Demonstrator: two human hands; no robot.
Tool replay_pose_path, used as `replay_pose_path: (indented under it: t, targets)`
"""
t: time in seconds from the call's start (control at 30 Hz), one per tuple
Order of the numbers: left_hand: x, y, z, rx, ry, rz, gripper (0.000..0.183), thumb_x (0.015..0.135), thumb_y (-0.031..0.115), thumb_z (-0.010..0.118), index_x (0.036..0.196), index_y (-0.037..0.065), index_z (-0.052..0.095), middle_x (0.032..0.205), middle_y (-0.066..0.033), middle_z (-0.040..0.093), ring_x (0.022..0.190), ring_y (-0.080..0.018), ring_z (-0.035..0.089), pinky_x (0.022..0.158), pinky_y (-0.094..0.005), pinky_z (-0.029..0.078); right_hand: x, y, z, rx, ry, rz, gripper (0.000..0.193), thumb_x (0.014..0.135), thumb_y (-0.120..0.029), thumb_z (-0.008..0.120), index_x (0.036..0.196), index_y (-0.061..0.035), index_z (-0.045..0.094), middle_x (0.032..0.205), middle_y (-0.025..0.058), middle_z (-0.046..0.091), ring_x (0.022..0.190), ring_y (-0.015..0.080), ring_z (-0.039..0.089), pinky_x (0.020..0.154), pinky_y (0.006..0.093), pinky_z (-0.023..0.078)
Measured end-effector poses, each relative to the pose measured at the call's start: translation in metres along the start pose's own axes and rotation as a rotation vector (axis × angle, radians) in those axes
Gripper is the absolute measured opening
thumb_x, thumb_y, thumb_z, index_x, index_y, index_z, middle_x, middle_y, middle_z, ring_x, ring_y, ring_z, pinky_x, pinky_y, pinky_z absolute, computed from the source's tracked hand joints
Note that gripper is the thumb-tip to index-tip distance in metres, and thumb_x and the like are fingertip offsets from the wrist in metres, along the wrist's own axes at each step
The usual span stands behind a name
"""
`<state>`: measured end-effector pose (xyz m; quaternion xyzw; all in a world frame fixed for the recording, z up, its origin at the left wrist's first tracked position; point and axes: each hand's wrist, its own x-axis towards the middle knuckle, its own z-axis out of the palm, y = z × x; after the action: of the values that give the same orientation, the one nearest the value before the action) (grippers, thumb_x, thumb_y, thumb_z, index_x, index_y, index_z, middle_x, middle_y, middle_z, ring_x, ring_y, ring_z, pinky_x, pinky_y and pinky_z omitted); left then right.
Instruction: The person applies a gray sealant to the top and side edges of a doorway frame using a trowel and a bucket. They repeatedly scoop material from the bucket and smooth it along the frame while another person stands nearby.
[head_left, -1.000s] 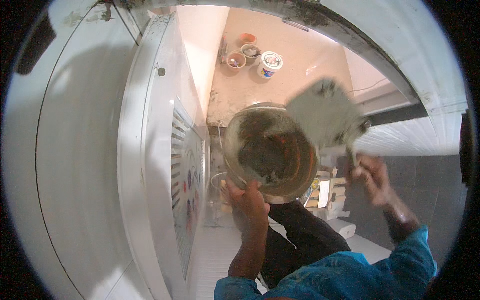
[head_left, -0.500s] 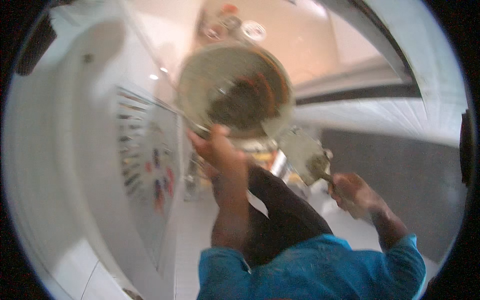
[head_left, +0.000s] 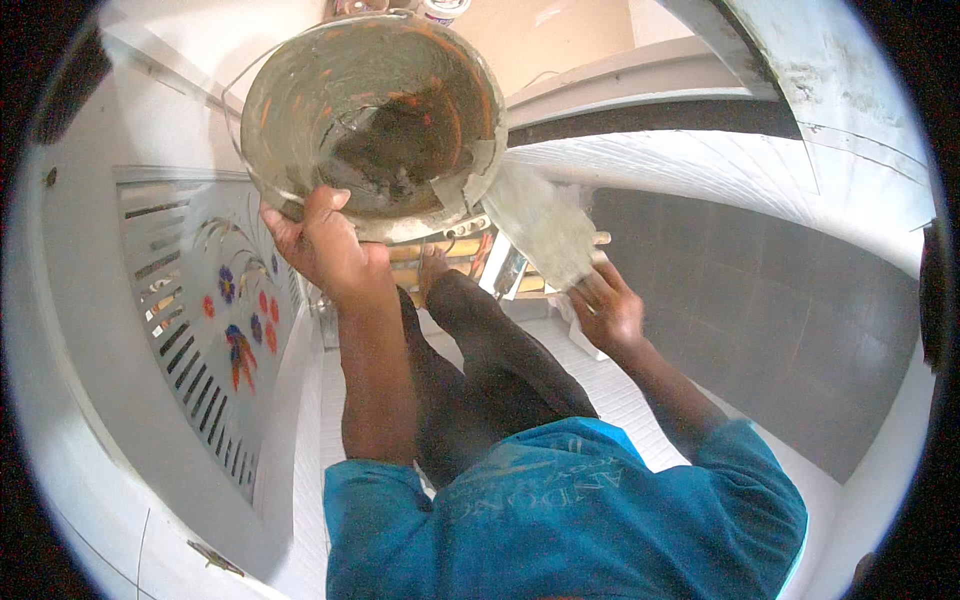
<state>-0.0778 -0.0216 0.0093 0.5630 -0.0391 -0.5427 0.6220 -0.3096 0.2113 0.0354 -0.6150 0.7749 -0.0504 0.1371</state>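
My left hand (head_left: 335,240) grips the near rim of a round bucket (head_left: 285,120), thumb on the inner side. The bucket is tilted with its mouth toward me; grey, mortar-like material coats its wall, orange streaks show through, and a darker mass (head_left: 400,150) lies at the bottom. A thin wire handle hangs at its left side. In my right hand (head_left: 608,308) is a trowel, its fingers closed round the handle end. The flat blade (head_left: 545,228), smeared grey, reaches up to the bucket's right rim and appears to touch it.
A white panel (head_left: 95,300) with slats and painted flowers stands at left. Dark grey tiles (head_left: 740,340) lie at right, beside a white ledge (head_left: 670,155). Yellow rungs (head_left: 410,272) are under my feet. Small tubs (head_left: 443,10) stand beyond the bucket.
The bucket has shifted left and upward in view with my left hand. My right hand has moved left, bringing the trowel blade from below right up to the bucket's rim.
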Motion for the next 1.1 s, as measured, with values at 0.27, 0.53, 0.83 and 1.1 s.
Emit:
replay_pose_path:
  t: [0.27,0.53,0.83,1.1]
  targets:
    - [-0.011,0.012,-0.004,0.196,-0.303,0.233,0.060,0.067,-0.009,0.055,0.127,-0.004,0.052,0.116,-0.0110,0.061,0.105,-0.0203,0.060,0.097,-0.0336,0.047,0.051,0.080,-0.083,-0.441,0.142,-0.146,0.037,0.087,-0.023,0.073,0.124,-0.0198,0.069,0.111,0.0083,0.067,0.089,0.0289,0.069,0.074,0.0424,0.058]
    - [-0.043,0.045,0.015,0.340,-0.557,0.297,0.056,0.071,-0.014,0.051,0.127,-0.006,0.053,0.110,-0.0101,0.065,0.097,-0.0167,0.064,0.090,-0.0279,0.050,0.060,0.028,-0.064,-0.211,-0.436,-0.075,0.036,0.091,-0.026,0.062,0.127,-0.0191,0.062,0.130,0.0143,0.062,0.106,0.0327,0.068,0.082,0.0469,0.058]
    - [-0.030,0.046,0.008,0.378,-0.215,0.177,0.054,0.073,-0.010,0.055,0.127,-0.002,0.053,0.115,-0.0098,0.063,0.102,-0.0208,0.062,0.093,-0.0328,0.048,0.042,-0.045,-0.102,0.306,-0.289,-0.176,0.025,0.088,-0.026,0.074,0.105,-0.0103,0.065,0.101,0.0114,0.065,0.091,0.0336,0.068,0.070,0.0464,0.058]
    - [0.007,-0.002,-0.058,0.383,-0.137,0.086,0.060,0.069,-0.004,0.059,0.129,-0.004,0.049,0.120,-0.0150,0.058,0.108,-0.0271,0.059,0.099,-0.0358,0.046,0.103,-0.117,-0.192,-0.345,0.082,-0.361,0.029,0.086,-0.013,0.075,0.108,0.0020,0.066,0.094,0.0171,0.065,0.084,0.0278,0.071,0.065,0.0390,0.059]
